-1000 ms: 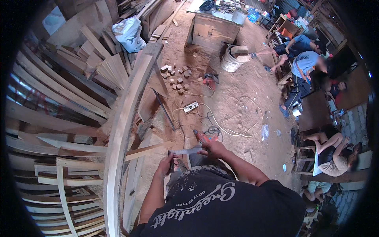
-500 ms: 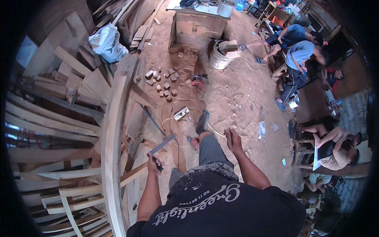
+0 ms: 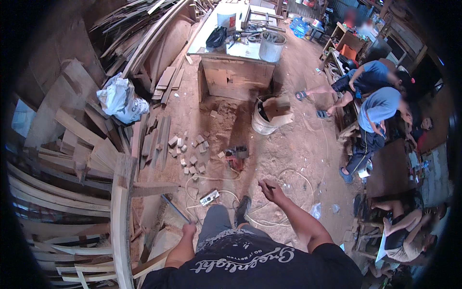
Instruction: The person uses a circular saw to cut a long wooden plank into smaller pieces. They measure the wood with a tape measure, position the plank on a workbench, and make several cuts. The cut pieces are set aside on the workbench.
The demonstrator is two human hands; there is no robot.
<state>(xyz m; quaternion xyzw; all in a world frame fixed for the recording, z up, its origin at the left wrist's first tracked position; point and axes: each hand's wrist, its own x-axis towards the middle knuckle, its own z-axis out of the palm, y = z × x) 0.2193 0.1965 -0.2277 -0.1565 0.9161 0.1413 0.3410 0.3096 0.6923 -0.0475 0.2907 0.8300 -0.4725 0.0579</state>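
Observation:
My left hand (image 3: 189,229) hangs low beside my left leg, its fingers curled. What it grips cannot be made out now; a metal try square with a black handle showed in it earlier. A thin dark bar (image 3: 174,207) ends right by this hand in the picture; whether they touch is unclear. My right hand (image 3: 273,191), raised in front of me on the right, is closed around a dark, slim stick like a pencil (image 3: 271,187). Left of me stands a long pale timber beam (image 3: 120,231), apart from both hands.
Small wood blocks (image 3: 193,160), a red-and-dark power tool (image 3: 236,156) and a power strip (image 3: 209,197) with looping cord lie on the dirt floor. Ahead are a bucket (image 3: 263,126) with wood pieces and a workbench (image 3: 236,77). Planks crowd the left; several people sit at right.
I have stepped forward, and the view has tipped up to show more of the workbench. My left hand has dropped lower, and the try square has gone from sight. My right hand stays closed.

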